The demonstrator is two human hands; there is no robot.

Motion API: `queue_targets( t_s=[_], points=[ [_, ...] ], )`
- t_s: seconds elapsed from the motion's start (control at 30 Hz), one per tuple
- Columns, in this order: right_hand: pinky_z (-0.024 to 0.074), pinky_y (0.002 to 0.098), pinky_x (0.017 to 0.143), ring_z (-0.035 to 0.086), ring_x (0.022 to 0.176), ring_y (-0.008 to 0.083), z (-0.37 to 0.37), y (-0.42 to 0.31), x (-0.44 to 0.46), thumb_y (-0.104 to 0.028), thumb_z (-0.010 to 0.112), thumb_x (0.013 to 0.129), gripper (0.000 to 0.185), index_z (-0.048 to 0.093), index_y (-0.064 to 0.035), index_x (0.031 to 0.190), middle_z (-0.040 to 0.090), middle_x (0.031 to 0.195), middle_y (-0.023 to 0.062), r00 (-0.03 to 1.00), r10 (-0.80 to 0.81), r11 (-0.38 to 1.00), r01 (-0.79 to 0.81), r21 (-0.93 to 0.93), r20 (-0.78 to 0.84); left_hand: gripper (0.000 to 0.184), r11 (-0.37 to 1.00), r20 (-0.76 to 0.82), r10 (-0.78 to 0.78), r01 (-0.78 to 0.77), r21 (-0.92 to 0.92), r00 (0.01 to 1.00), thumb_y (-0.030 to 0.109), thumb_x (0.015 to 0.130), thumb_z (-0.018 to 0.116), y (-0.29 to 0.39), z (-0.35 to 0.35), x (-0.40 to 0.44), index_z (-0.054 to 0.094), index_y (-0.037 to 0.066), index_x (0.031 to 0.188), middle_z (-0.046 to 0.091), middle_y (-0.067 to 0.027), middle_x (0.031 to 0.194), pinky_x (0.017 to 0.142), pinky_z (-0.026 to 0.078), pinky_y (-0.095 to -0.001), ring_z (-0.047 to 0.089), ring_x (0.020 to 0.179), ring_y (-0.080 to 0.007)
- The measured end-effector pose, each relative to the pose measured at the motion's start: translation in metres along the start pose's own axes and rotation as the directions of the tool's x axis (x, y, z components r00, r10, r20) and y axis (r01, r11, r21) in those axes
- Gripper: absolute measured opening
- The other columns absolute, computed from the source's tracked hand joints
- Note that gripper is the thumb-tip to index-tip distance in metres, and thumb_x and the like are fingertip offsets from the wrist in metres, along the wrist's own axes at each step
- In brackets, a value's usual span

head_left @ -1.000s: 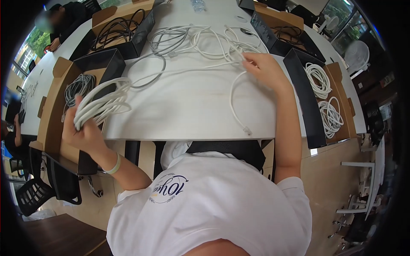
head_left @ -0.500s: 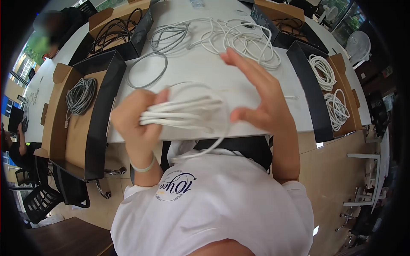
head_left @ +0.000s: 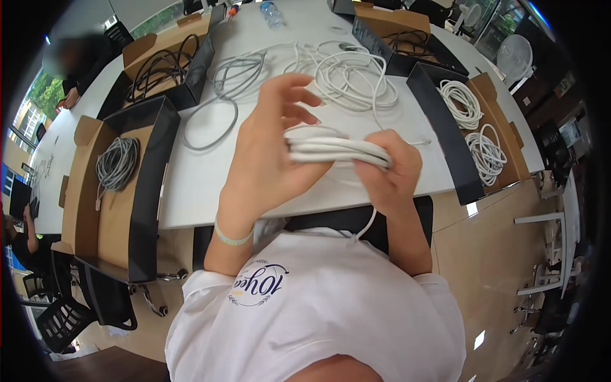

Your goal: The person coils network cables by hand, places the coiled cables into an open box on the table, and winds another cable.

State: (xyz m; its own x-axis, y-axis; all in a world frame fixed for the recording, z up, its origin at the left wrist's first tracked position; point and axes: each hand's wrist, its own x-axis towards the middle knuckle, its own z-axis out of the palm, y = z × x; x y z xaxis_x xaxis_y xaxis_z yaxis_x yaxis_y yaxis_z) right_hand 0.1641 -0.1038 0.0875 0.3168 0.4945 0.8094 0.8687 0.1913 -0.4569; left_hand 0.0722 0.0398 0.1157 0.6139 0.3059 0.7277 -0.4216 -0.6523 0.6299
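Note:
A coil of white cable (head_left: pixel 337 150) is held above the table's front edge, slightly blurred. My right hand (head_left: pixel 393 164) is closed round the coil's right end, thumb on the near side. At the other end is my left hand (head_left: pixel 264 143), its fingers spread and curved above the coil, its thumb below. Whether the left palm touches the cable I cannot tell. A loose end (head_left: pixel 370 224) of the same cable hangs down toward the white shirt.
On the white table (head_left: pixel 286 200) lie loose white cable (head_left: pixel 356 76) and grey cable (head_left: pixel 213 137). A box (head_left: pixel 143 216) holds coiled grey cable; another box (head_left: pixel 439 127) holds two white coils. Black cables (head_left: pixel 162 70) fill further boxes. A bottle (head_left: pixel 270 14) lies far back; a person (head_left: pixel 83 63) sits left.
The coil has passed from my left hand's grip to my right hand's, shifting rightward. My right hand, open before, has closed; the left has opened. The view has shifted slightly.

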Motion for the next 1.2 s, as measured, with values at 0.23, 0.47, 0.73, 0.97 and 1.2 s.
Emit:
queue_targets(
  t_s=[0.23, 0.47, 0.73, 0.97, 1.2],
  points=[
    [0.04, 0.024, 0.059, 0.045, 0.059, 0.008, 0.013, 0.003, -0.003, -0.009, 0.051, 0.09, 0.01, 0.052, 0.0006, 0.09, 0.053, 0.068, 0.0067, 0.949, 0.149, 0.555, 0.153, 0.817, -0.279, 0.016, 0.524, 0.374, -0.242, 0.445, -0.726, 0.895, 0.006, 0.088, 0.051, -0.039, 0.03, -0.033, 0.057, 0.0, 0.101, 0.063, -0.0094, 0.092, 0.081, 0.048, -0.0309, 0.06, 0.09, -0.0171],
    [0.0374, 0.0222, 0.071, 0.046, 0.079, 0.0097, 0.032, 0.017, -0.01, -0.014, 0.051, 0.091, 0.021, 0.052, 0.0011, 0.106, 0.053, 0.093, 0.0041, 0.937, 0.275, 0.8, -0.098, 0.591, -0.217, 0.029, 0.349, 0.058, -0.496, 0.26, -0.9, 0.867, 0.023, 0.093, 0.046, -0.011, 0.035, -0.03, 0.042, 0.009, 0.068, 0.055, -0.0044, 0.073, 0.096, 0.042, -0.0412, 0.056, 0.076, -0.0171],
    [0.0377, 0.0303, 0.093, 0.049, 0.108, 0.0203, 0.044, 0.036, -0.021, -0.02, 0.044, 0.094, 0.039, 0.039, 0.0033, 0.125, 0.05, 0.12, 0.0134, 0.941, 0.339, 0.862, -0.307, 0.403, -0.007, 0.038, -0.083, 0.149, -0.638, 0.125, -0.989, 0.755, 0.02, 0.09, 0.048, -0.045, 0.032, -0.035, 0.03, 0.017, 0.057, 0.029, 0.0053, 0.05, 0.052, 0.033, -0.0241, 0.025, 0.043, -0.006],
    [0.0394, 0.0415, 0.092, 0.045, 0.113, 0.0337, 0.03, 0.031, -0.033, -0.024, 0.053, 0.087, 0.037, 0.052, -0.0004, 0.115, 0.045, 0.124, 0.02, 0.964, -0.266, 0.961, 0.263, 0.089, 0.017, 0.038, -0.113, 0.023, -0.85, -0.139, -0.984, 0.526, 0.019, 0.089, 0.05, -0.059, 0.016, -0.029, 0.026, 0.016, 0.059, 0.026, 0.0055, 0.052, 0.042, 0.025, -0.0228, 0.023, 0.044, -0.0068],
    [0.0337, 0.0454, 0.098, 0.04, 0.12, 0.0389, 0.051, 0.031, -0.024, -0.01, 0.055, 0.086, 0.035, 0.05, -0.0007, 0.119, 0.039, 0.13, 0.024, 0.904, -0.401, 0.904, 0.364, -0.224, -0.149, 0.028, 0.07, -0.006, -0.765, 0.073, -0.995, 0.644, 0.019, 0.091, 0.048, -0.041, 0.04, -0.05, 0.035, 0.013, 0.067, 0.027, 0.0053, 0.054, 0.042, 0.024, -0.0213, 0.025, 0.044, -0.0058]
  ],
)
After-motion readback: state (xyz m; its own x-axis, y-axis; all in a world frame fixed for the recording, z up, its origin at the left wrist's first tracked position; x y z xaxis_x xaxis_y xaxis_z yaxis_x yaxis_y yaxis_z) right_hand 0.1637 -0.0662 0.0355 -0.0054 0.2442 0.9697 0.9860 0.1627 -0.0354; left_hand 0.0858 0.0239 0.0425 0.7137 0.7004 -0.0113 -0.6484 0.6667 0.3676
